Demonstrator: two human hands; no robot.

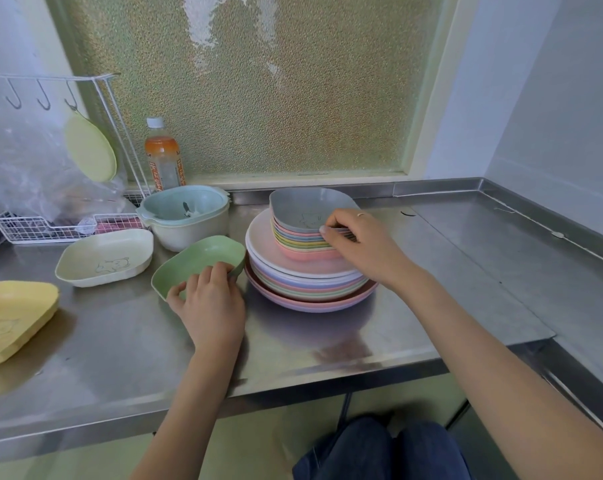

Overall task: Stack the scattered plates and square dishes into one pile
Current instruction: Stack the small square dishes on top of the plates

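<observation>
While the right hand pinched the pile's top dishes, the left hand gripped a green dish beside it; lifting it onto the pile seemed next.

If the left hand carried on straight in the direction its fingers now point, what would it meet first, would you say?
The left hand, gripping the green square dish, points away from the person and slightly right. Straight on, it would probably meet the cream bowl stack first, though depth is uncertain.
</observation>
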